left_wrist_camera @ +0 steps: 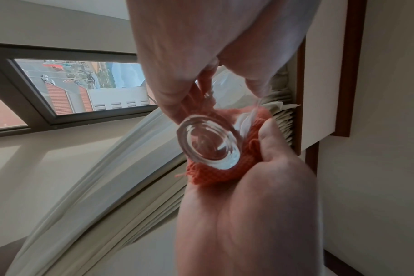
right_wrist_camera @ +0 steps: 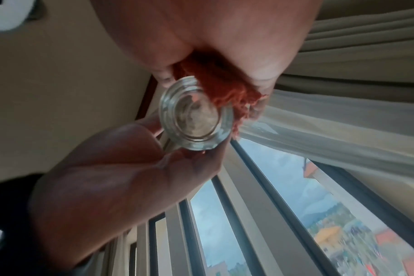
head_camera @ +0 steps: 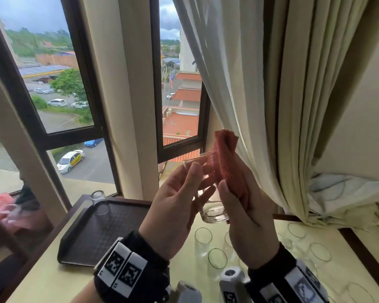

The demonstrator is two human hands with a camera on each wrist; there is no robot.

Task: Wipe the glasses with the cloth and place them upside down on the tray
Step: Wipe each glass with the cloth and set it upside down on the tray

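Observation:
My left hand (head_camera: 184, 193) holds a clear glass (head_camera: 212, 212) raised above the table, thumb and fingers curled round its side. My right hand (head_camera: 239, 206) grips an orange cloth (head_camera: 227, 158) and presses it against the glass's right side. From below, the thick glass base (left_wrist_camera: 209, 142) shows with the cloth (left_wrist_camera: 222, 173) bunched beside it, and again the base (right_wrist_camera: 196, 117) with the cloth (right_wrist_camera: 220, 91). One glass (head_camera: 99, 201) stands upside down at the far left corner of the dark brown tray (head_camera: 109, 232).
Several upright glasses (head_camera: 202, 240) stand on the pale table (head_camera: 53, 281) below and right of my hands. A cream curtain (head_camera: 271, 106) hangs close on the right, windows behind. Crumpled white fabric (head_camera: 346, 191) lies at the far right.

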